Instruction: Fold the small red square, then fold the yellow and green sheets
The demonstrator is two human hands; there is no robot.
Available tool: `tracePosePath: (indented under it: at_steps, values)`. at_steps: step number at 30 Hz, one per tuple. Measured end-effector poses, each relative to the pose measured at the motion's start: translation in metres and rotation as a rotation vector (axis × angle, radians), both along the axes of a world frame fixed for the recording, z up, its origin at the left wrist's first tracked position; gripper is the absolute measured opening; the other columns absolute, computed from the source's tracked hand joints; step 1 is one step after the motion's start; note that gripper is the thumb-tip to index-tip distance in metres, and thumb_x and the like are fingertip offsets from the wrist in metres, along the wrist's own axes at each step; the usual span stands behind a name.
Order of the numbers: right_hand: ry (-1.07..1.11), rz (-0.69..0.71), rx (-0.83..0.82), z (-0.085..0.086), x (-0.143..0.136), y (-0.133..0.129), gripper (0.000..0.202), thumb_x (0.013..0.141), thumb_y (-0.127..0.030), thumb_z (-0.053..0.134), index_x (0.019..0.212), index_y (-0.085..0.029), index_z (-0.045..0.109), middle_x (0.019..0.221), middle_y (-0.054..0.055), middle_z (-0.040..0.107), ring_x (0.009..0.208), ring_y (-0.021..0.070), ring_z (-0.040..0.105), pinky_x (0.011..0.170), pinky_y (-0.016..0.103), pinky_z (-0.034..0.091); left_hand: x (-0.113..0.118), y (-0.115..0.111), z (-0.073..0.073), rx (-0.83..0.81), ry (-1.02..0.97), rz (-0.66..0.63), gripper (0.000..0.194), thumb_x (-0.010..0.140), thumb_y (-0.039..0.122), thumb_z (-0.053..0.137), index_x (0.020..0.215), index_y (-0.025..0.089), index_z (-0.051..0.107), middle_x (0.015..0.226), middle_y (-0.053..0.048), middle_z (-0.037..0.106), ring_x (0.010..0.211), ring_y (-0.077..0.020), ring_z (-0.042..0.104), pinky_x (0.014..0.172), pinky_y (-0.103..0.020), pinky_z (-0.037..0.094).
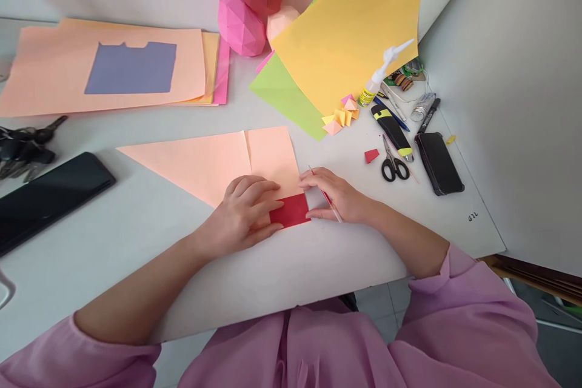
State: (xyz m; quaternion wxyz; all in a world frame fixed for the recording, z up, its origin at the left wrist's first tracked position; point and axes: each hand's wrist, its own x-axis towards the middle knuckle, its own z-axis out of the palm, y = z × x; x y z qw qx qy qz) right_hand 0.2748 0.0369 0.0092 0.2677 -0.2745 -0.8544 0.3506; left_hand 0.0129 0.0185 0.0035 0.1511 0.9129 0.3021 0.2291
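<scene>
A small dark red paper rectangle [291,211] lies over the near right corner of a creased peach paper sheet [200,160]. My left hand [240,212] rests on the papers with its fingers stretched out, the tips pressing on the red piece's left part. At that piece's right edge is my right hand [336,194], thumb and fingertips touching it. A slim red-and-white pen-like stick [326,196] is held slantwise in the right hand's fingers; its exact kind is unclear.
Scissors [394,168], a utility knife [391,131], a black phone-like case [439,163] and a glue bottle [373,88] lie to the right. Coloured sheets [354,30] and faceted paper shapes [243,25] stand behind. A black phone [54,200] and keys [27,145] are left.
</scene>
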Motion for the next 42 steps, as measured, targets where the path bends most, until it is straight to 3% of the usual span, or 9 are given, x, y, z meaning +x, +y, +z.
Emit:
tracePosePath:
  at_steps: [42]
  values:
    - [0.017,0.014,0.022,-0.0036,0.0014,0.0007,0.046,0.079,-0.025,0.071,0.118,-0.020,0.047,0.114,0.012,0.053,0.114,0.0239,0.050,0.097,0.046,0.045,0.0010,0.0006,0.0014,0.056,0.005,-0.032,0.026,0.088,0.032,0.060,0.110,0.020,0.057,0.122,-0.015,0.053,0.113,-0.0314,0.047,0.091,-0.051,0.041]
